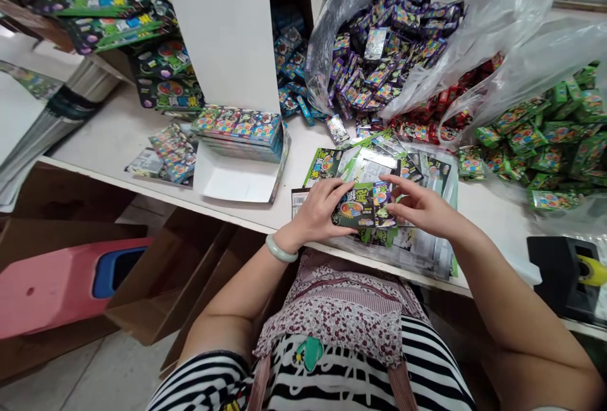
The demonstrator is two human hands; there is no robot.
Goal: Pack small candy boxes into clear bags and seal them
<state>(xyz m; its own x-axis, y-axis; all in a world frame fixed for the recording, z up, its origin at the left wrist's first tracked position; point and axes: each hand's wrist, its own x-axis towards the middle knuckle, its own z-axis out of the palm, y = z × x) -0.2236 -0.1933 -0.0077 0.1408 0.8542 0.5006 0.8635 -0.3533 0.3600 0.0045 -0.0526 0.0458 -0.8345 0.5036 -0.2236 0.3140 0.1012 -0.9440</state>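
Note:
My left hand point(318, 210), with a pale bangle on the wrist, grips the left side of a green printed packet point(355, 208) held just above the table's front edge. My right hand point(417, 205) pinches the packet's right side, where a small purple card pack point(382, 196) sits against it. Under both hands lies a stack of clear plastic sleeves with green header cards point(379, 161).
A white table point(114, 139) carries a clear bag of purple packs point(379, 50), red packs point(427, 120), a heap of green packs point(554, 139), blue packs point(289, 50), an open white box with stacked cards point(241, 129) and green display packets point(109, 6). Cardboard boxes point(161, 284) and a pink object point(57, 284) lie below.

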